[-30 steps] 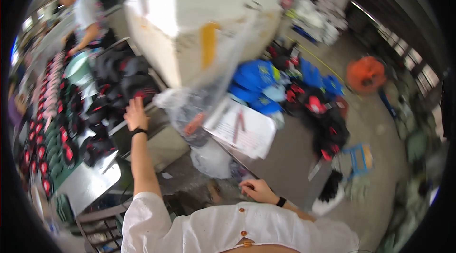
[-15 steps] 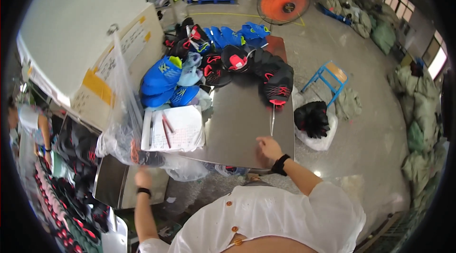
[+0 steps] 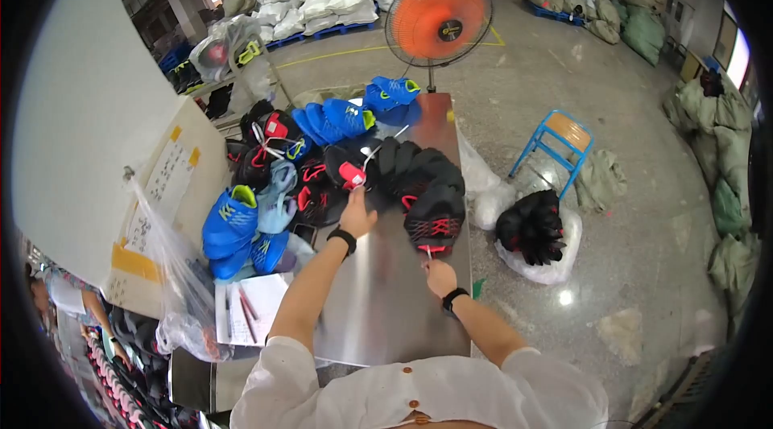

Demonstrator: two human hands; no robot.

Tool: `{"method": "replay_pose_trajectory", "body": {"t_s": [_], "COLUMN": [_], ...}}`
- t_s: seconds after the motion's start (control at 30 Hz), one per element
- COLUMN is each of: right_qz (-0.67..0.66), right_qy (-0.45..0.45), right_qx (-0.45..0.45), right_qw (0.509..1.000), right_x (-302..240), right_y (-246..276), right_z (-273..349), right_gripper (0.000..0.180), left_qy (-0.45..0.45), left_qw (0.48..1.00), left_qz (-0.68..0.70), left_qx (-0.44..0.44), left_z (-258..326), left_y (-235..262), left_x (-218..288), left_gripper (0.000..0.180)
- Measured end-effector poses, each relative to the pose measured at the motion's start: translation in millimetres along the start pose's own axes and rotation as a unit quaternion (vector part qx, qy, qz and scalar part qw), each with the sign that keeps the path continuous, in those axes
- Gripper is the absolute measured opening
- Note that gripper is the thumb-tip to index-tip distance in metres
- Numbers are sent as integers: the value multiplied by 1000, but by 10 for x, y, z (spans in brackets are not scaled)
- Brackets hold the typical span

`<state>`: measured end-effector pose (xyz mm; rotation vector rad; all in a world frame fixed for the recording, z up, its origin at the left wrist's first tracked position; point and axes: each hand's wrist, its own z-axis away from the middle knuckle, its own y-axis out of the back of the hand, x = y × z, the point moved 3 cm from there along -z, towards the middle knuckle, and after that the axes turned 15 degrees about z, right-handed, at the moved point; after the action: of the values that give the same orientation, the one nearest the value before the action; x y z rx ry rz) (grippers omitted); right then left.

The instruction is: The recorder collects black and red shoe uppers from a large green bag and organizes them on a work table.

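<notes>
A fanned stack of black shoe uppers (image 3: 425, 179) with red laces lies along the table's right side. From its near end a white cord (image 3: 429, 253) runs down to my right hand (image 3: 441, 278), whose fingers are closed on it. My left hand (image 3: 357, 213) reaches over the table, fingertips together at the red tongue of a black-and-red shoe upper (image 3: 348, 168). A second white cord (image 3: 373, 157) shows beside that upper. Left of it lie blue shoe uppers (image 3: 229, 224) with yellow-green linings, and light blue ones (image 3: 279, 195).
An open notebook with pens (image 3: 250, 308) lies at the metal table's (image 3: 378, 292) left edge, beside a clear plastic bag (image 3: 181, 324). An orange fan (image 3: 439, 22) stands behind. A blue-framed stool (image 3: 555, 147) and a bag of black pieces (image 3: 531, 224) are right. Another person (image 3: 68, 296) is far left.
My left hand has swung from beyond the table's left front corner to the black-and-red upper. My right hand has closed on the cord at the stack. The view has shifted.
</notes>
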<state>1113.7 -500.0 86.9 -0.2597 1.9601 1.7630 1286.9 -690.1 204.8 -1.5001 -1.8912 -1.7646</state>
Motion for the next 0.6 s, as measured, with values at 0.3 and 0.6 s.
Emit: {"method": "replay_pose_trajectory", "body": {"t_s": [0.3, 0.6], "right_qz": [-307, -422], "right_qy": [-41, -8], "right_qx": [-243, -254], "right_qw": [919, 871], "right_x": [208, 373], "right_y": [72, 102], "right_z": [-147, -49], "right_gripper": [23, 23], "left_qy": [152, 97], "left_qw": [972, 993], "left_qz": [-176, 55], "left_qx": [-44, 45], "left_z": [-1092, 850], "left_y": [-300, -753], "left_x": [-264, -146], "left_gripper": [41, 20]}}
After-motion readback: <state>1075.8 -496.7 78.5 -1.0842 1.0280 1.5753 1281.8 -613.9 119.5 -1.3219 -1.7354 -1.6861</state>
